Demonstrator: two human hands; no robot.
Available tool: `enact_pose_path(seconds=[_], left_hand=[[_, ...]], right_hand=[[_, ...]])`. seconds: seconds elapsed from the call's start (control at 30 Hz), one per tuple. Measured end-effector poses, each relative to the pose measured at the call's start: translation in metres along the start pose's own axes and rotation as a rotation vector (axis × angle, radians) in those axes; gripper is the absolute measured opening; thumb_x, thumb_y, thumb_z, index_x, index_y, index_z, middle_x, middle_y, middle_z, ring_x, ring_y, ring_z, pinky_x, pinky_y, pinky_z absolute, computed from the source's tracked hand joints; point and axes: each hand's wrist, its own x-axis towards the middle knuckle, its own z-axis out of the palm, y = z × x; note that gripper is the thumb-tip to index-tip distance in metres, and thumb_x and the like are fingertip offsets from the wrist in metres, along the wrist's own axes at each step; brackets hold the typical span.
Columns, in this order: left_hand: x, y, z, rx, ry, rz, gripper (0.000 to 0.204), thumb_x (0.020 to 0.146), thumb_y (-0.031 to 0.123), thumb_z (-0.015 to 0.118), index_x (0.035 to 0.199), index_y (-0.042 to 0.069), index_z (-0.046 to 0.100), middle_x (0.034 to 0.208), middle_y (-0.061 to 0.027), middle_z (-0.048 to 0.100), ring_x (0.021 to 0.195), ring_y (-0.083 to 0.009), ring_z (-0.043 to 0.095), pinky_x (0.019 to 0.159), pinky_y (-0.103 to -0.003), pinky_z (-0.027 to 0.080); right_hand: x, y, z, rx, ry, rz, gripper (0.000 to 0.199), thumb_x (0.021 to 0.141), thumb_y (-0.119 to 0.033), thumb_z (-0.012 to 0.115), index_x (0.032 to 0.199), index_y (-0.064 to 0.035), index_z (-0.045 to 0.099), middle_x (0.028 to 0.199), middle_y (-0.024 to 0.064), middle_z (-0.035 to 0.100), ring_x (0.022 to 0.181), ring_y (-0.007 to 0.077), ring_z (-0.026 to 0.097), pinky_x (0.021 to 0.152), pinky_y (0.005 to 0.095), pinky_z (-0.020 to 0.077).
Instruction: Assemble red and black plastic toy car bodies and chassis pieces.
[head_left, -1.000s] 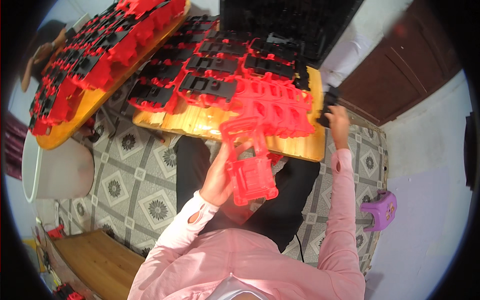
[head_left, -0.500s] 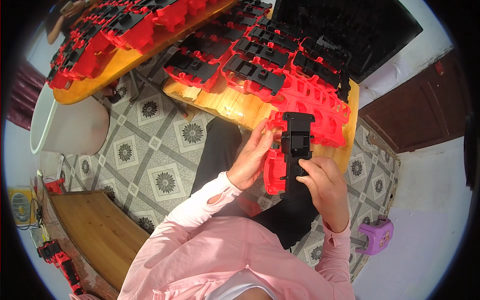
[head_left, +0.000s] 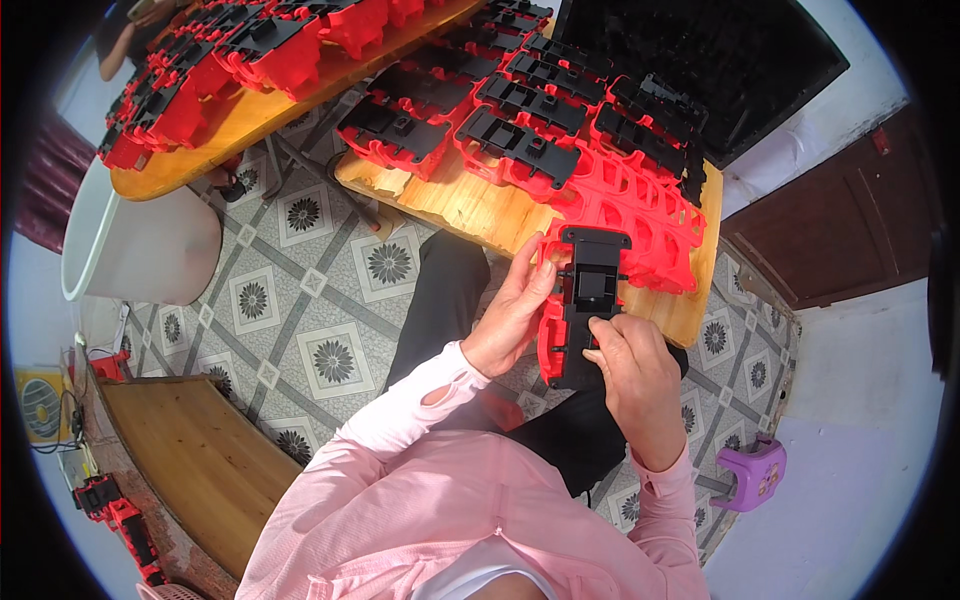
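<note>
A long black plastic plate (head_left: 597,285) with a square recess lies over a red plastic frame (head_left: 551,345), both held out above my lap. My left hand (head_left: 512,315) grips the red frame along its left side, thumb up near the black plate. With pinched fingers, my right hand (head_left: 640,375) holds the lower right part of the black plate. Red still shows along the left edge and lower corner of the piece. Whether the plate is fully seated in the frame I cannot tell.
Beyond my hands, a wooden table (head_left: 440,205) bears bare red frames (head_left: 640,215) and several topped with black plates (head_left: 520,145). Another table (head_left: 150,183) at far left holds more. A white bin (head_left: 140,240), wooden bench (head_left: 190,430) and purple stool (head_left: 752,475) stand around.
The black plate now lies straighter over the red frame, with less red showing at its left. Both hands have kept hold, my right hand shifting slightly left.
</note>
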Motion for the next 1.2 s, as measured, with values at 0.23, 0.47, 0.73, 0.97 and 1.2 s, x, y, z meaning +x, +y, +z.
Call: enact_pose_path(seconds=[0.23, 0.47, 0.73, 0.97, 1.2], left_hand=[[-0.003, 0.012, 0.009, 0.183, 0.005, 0.056, 0.096, 0.086, 0.015, 0.07, 0.154, 0.011, 0.002, 0.142, -0.0178, 0.036, 0.128, -0.0264, 0.044, 0.108, -0.037, 0.036], [-0.013, 0.001, 0.014, 0.512, -0.151, 0.245, 0.083, 0.091, 0.017, 0.061, 0.153, 0.008, 0.008, 0.144, -0.0153, 0.034, 0.133, -0.0233, 0.037, 0.11, -0.036, 0.03], [-0.017, 0.022, 0.012, 0.013, -0.013, 0.223, 0.076, 0.096, 0.02, 0.055, 0.153, 0.014, 0.006, 0.143, -0.0143, 0.036, 0.128, -0.0213, 0.042, 0.104, -0.034, 0.038], [-0.056, 0.016, -0.006, 0.556, -0.038, 0.507, 0.134, 0.07, 0.014, 0.085, 0.151, 0.014, -0.022, 0.152, -0.0166, 0.024, 0.136, -0.0257, 0.035, 0.11, -0.039, 0.032], [-0.084, 0.015, -0.03, 0.786, -0.096, 0.547, 0.149, 0.06, 0.032, 0.093, 0.149, 0.008, -0.023, 0.154, -0.0186, 0.02, 0.142, -0.0275, 0.026, 0.115, -0.04, 0.023]], right_hand=[[0.002, 0.007, 0.014, 0.085, -0.006, -0.063, 0.038, 0.075, -0.008, 0.072, 0.11, 0.0004, 0.06, 0.097, 0.0127, 0.058, 0.085, 0.0282, 0.059, 0.071, 0.0349, 0.05], [0.021, 0.037, 0.04, 1.337, 0.077, 0.613, 0.039, 0.095, -0.016, 0.06, 0.13, 0.0011, 0.053, 0.115, 0.0053, 0.06, 0.105, 0.0083, 0.054, 0.087, 0.0248, 0.0459], [0.016, 0.035, 0.035, 1.625, 0.066, 0.404, 0.079, 0.092, -0.015, 0.062, 0.153, -0.0021, 0.013, 0.154, 0.0146, 0.026, 0.141, 0.0192, 0.028, 0.111, 0.032, 0.0285], [-0.017, -0.002, 0.044, 1.404, -0.189, 0.552, 0.085, 0.081, -0.005, 0.072, 0.149, 0.0054, 0.022, 0.146, 0.0135, 0.039, 0.131, 0.0199, 0.042, 0.109, 0.0329, 0.0336], [-0.039, -0.022, 0.063, 1.276, -0.058, 0.34, 0.081, 0.079, -0.01, 0.079, 0.143, 0.0108, 0.033, 0.133, 0.0163, 0.054, 0.115, 0.0214, 0.057, 0.098, 0.0327, 0.0457]])
